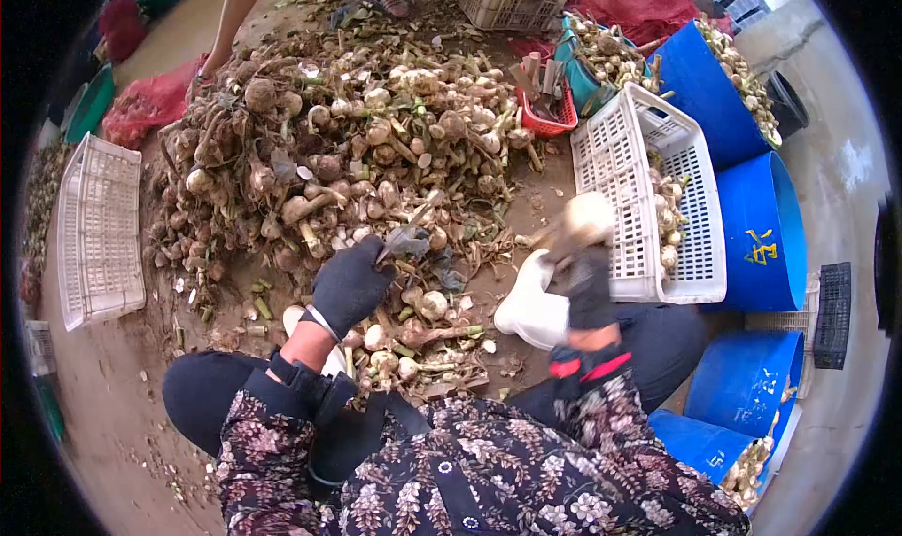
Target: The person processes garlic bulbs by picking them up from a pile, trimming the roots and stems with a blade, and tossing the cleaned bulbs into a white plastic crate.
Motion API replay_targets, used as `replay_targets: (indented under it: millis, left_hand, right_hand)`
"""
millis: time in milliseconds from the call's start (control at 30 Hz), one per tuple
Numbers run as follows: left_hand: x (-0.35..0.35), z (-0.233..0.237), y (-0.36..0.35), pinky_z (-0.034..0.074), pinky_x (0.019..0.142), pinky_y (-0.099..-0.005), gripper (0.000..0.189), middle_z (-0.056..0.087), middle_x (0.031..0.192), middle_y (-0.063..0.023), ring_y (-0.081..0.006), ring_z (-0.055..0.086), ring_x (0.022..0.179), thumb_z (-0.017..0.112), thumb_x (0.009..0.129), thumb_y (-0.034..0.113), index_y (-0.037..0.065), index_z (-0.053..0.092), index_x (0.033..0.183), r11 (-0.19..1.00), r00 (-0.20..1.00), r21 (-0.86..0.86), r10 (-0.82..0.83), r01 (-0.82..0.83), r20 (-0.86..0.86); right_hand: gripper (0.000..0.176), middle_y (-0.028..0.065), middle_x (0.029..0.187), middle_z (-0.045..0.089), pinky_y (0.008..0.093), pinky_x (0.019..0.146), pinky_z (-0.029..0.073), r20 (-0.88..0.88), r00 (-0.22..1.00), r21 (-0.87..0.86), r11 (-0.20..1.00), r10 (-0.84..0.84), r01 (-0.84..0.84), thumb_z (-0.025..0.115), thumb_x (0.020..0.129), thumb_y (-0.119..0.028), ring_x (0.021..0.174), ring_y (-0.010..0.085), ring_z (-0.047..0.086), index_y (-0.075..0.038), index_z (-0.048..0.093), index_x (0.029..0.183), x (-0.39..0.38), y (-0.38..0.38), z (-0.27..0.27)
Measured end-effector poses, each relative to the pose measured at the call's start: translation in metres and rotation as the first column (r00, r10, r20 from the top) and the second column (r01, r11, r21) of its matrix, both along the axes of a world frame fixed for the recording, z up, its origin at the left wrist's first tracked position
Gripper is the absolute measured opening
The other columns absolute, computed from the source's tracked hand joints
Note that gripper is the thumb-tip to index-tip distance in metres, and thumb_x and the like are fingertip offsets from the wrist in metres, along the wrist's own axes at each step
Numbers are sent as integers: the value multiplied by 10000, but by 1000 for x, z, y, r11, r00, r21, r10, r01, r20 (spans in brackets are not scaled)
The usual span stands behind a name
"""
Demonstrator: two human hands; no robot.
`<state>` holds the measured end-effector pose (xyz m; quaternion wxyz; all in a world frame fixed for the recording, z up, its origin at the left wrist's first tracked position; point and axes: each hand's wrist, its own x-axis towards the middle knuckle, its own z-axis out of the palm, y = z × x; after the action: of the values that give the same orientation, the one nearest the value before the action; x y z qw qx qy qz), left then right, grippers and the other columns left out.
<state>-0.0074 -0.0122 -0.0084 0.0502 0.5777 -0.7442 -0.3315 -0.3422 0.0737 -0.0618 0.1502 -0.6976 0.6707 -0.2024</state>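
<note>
White bulb [592, 215], blurred, sits in the gloved right hand [589, 287] near the crate [615, 141]. The left hand [355, 284] is curled round a thin tool [425, 211] by the pile [366, 132].

Garlic bulbs [433, 304]: papery skins, matt, rough with soil
Left hand [351, 288]: matt cloth glove
White crate [698, 212]: smooth latticed plastic
Blue barrel [752, 226]: smooth plastic, faintly glossy
Boot [533, 306]: smooth, rubber-like
Floral jacket [536, 461]: printed cloth

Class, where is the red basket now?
In the head view's upper part, right of centre, the red basket sits between the garlic pile on its left and the teal tub on its right.
</note>
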Motion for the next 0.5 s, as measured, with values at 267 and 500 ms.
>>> replay_targets:
  millis: [267, 500]
  left_hand:
    - [21, 30, 4, 468, 774, -377, 413, 608, 958, -177, -285, 607, 879, 709, 759, 189, 15, 505, 1073, 964, 832, 179, 260, -196, -490]
    - [42, 84, 29, 443, 491, -224, 382, 552, 787, -16, -103, 541, 589, 667, 784, 76, 42, 495, 1124, 874, 631, 408, 476, -263, -613]
  right_hand:
    - [298, 112, 865, 636, 362, 670, 543, 995, -38, 100, 795, -96, 598, 573, 898, -369, 754, 243, 616, -74, 589, 935, -97, -65, 13]
    - [257, 112, 861, 668, 328, 481, 499, 587, 770, 588, 786, -251, -193, 523, 931, -275, 687, 214, 664, -71, 583, 1076, 98, -53, -132]
